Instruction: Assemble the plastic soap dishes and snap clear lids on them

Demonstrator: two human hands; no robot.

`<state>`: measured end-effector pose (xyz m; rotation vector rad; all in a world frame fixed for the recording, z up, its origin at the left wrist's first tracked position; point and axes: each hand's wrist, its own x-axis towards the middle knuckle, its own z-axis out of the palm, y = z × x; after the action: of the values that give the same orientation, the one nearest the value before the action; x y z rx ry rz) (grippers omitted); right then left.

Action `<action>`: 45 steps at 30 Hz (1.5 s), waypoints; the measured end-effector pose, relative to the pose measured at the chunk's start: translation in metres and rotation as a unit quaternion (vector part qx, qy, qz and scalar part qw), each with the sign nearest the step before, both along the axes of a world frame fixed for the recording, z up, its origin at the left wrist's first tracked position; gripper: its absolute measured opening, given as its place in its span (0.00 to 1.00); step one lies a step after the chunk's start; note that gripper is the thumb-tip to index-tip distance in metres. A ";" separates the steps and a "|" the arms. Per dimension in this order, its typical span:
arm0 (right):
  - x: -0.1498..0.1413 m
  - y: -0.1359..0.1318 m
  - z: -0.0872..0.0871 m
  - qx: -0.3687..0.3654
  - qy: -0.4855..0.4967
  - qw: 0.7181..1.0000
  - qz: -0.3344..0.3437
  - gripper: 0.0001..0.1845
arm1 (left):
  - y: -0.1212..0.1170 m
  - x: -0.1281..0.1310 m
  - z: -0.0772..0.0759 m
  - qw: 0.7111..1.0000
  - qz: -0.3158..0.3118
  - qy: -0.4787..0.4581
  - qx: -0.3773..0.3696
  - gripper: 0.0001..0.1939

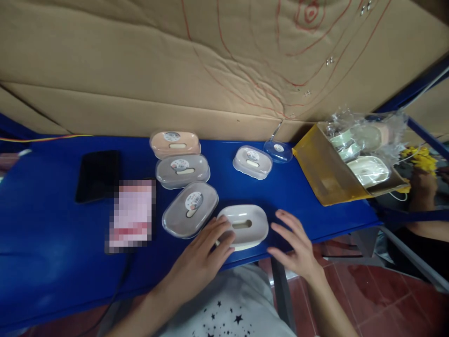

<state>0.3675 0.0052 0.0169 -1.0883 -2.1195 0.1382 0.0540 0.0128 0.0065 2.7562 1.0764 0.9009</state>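
Note:
A pale, lidless soap dish [259, 228] with a slot in its middle rests close to the table's front edge. My left hand [206, 248] grips its left end, fingers over the rim and thumb at the near side. Just right of the dish, my right hand [294, 243] is open, fingers spread and apart from it. Further back lies a soap dish with a clear lid and round label [252, 162]. To the left are a peach lidded soap dish [163, 146], a greyish one [164, 173] and another tilted one [182, 222]. A loose clear lid [278, 152] lies behind.
An open yellow-sided carton [315, 171] at the right holds several plastic-wrapped dishes. A black tablet-like object [98, 175] and a blurred pink item [131, 215] lie on the blue table [52, 252]. Cardboard [140, 61] stands behind; another person's arm [423, 192] shows far right.

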 end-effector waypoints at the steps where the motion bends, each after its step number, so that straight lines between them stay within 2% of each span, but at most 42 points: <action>1: -0.002 0.000 0.000 -0.011 -0.036 0.999 0.026 0.24 | 0.000 -0.001 0.000 1.000 -0.002 0.003 -0.001 0.11; 6: -0.018 0.001 -0.005 -0.007 -0.132 0.989 0.068 0.18 | -0.006 -0.013 -0.003 1.000 -0.015 0.018 0.006 0.11; 10: -0.025 0.001 -0.005 0.030 -0.174 0.981 0.082 0.19 | -0.010 -0.016 -0.009 1.000 -0.016 0.022 0.007 0.10; 13: -0.019 0.005 0.000 0.029 -0.173 0.977 0.120 0.23 | -0.010 -0.015 -0.011 1.000 -0.012 0.023 0.006 0.10; 15: -0.005 0.018 0.008 0.026 -0.148 0.981 0.121 0.25 | -0.011 -0.014 -0.010 0.999 -0.016 0.032 -0.002 0.11; 17: 0.017 0.048 0.016 0.033 -0.116 0.991 0.062 0.23 | -0.010 -0.013 -0.008 0.999 -0.020 0.041 -0.005 0.12; 19: 0.039 0.094 0.020 0.014 -0.088 0.995 -0.041 0.23 | -0.009 -0.012 -0.006 0.999 -0.021 0.044 -0.004 0.12; 21: 0.057 0.148 0.016 -0.031 -0.116 0.988 -0.100 0.28 | -0.008 -0.011 -0.004 0.999 -0.020 0.042 -0.006 0.11; 23: 0.068 0.194 0.007 -0.078 -0.167 0.974 -0.134 0.37 | -0.007 -0.011 -0.002 0.999 -0.019 0.039 -0.011 0.12; 25: 0.072 0.218 -0.004 -0.111 -0.203 0.959 -0.161 0.40 | -0.007 -0.011 -0.002 0.999 -0.016 0.038 -0.011 0.12; 26: 0.074 0.220 -0.009 -0.114 -0.214 0.955 -0.170 0.39 | -0.007 -0.010 -0.002 0.999 -0.015 0.040 -0.011 0.13; 28: 0.077 0.206 -0.015 -0.093 -0.228 0.952 -0.180 0.36 | -0.008 -0.011 -0.002 0.999 -0.017 0.044 -0.012 0.14; 31: 0.085 0.155 -0.015 -0.061 -0.226 0.954 -0.185 0.29 | -0.008 -0.011 -0.002 0.998 -0.026 0.043 -0.026 0.13; 36: 0.090 0.066 -0.009 -0.106 -0.118 0.974 -0.160 0.20 | -0.006 -0.013 -0.001 0.998 -0.042 0.017 -0.047 0.11; 40: 0.069 0.023 -0.009 -0.133 -0.055 0.982 -0.120 0.17 | -0.007 -0.013 -0.001 0.998 -0.031 -0.001 -0.049 0.11; 45: 0.027 -0.005 -0.006 -0.148 0.044 0.987 -0.041 0.21 | -0.011 -0.014 -0.006 0.999 0.016 0.017 -0.024 0.16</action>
<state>0.3943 0.0005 0.0106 -1.3136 -2.0136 0.4660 0.0400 0.0016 0.0010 2.7335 1.1351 0.8223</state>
